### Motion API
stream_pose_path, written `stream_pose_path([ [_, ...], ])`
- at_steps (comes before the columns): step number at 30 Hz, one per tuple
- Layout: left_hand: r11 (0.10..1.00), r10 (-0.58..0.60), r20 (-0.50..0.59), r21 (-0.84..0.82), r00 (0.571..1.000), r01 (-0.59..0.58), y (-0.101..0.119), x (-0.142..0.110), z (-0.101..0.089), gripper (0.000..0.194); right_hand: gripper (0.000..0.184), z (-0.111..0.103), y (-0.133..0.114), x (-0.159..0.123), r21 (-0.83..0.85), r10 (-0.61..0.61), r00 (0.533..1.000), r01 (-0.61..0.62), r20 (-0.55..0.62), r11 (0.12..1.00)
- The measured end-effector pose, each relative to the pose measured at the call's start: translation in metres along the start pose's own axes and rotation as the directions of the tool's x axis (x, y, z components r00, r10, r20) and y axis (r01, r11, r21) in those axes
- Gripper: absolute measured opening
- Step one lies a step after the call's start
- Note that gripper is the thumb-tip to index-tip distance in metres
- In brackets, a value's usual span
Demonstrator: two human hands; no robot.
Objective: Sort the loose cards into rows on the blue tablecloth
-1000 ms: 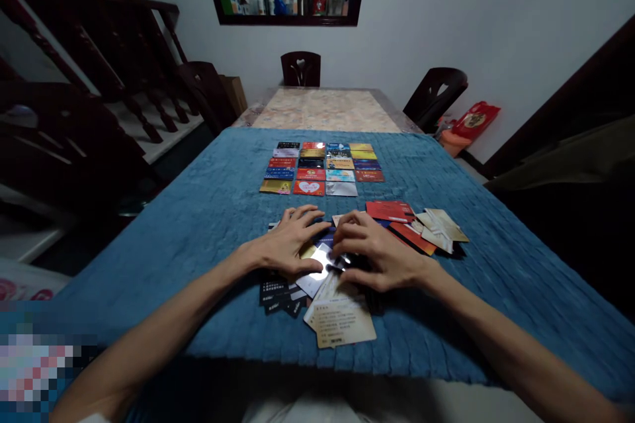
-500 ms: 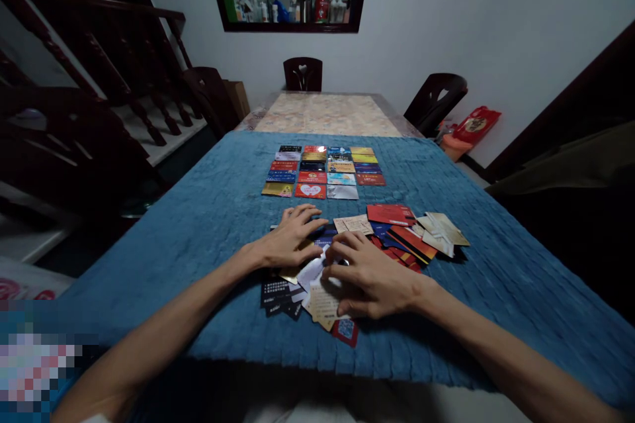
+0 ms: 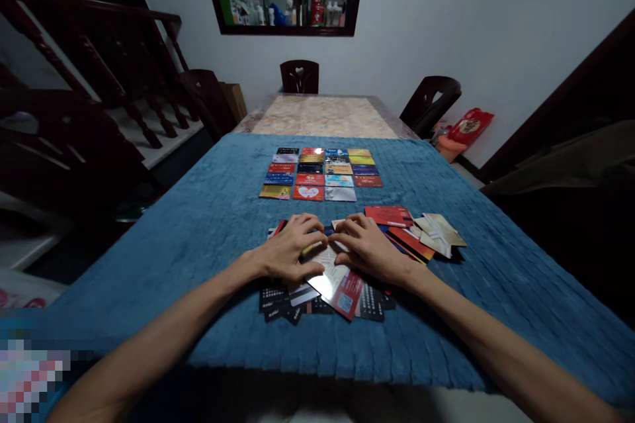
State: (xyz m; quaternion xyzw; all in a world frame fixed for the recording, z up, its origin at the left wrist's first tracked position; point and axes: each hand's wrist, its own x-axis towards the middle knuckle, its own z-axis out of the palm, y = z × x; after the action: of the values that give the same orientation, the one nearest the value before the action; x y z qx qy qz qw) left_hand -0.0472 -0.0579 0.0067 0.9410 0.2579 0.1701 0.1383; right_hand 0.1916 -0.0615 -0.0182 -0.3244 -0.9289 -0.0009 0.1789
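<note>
Glossy, mixed-colour rectangular cards [image 3: 371,304] lie heaped near the front edge of the ribbed blue cloth [image 3: 188,211], which stretches wide leftward. One red corner with a QR code [image 3: 346,302] points nearward, slightly right; hands hide its card's long axis. Left hand [image 3: 292,247] spreads thumb from fingers; right hand [image 3: 372,251] curls, pinch impossible to tell.

Dim light, white glare on a card [image 3: 327,282], dark sides, lower left pixelated
</note>
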Motion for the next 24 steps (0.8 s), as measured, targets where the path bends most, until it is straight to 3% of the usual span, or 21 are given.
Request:
stream_pose_path([
  [5, 0.999, -0.037, 0.02, -0.013, 0.999, 0.037, 0.0, 0.0, 0.004, 0.032, 0.037, 0.001, 0.001, 0.0, -0.053, 0.073, 0.997, -0.074, -0.021, 0.996],
  [13, 0.995, -0.093, -0.015, 0.024, 0.996, 0.094, -0.011, 0.0, 0.008, 0.031, 0.05, -0.013, 0.0, 0.0, 0.069, 0.062, 0.997, -0.066, 0.052, 0.995],
  [19, 0.994, -0.037, -0.019, 0.104, 0.999, 0.039, -0.012, -0.001, 0.007, 0.026, 0.048, -0.012, -0.001, 0.001, 0.096, 0.056, 0.995, -0.064, 0.077, 0.993],
  [24, 0.992, -0.022, -0.007, 0.124, 1.0, 0.022, -0.012, -0.002, 0.003, 0.033, 0.048, -0.006, 0.0, 0.001, 0.078, 0.096, 0.993, -0.101, 0.061, 0.992],
])
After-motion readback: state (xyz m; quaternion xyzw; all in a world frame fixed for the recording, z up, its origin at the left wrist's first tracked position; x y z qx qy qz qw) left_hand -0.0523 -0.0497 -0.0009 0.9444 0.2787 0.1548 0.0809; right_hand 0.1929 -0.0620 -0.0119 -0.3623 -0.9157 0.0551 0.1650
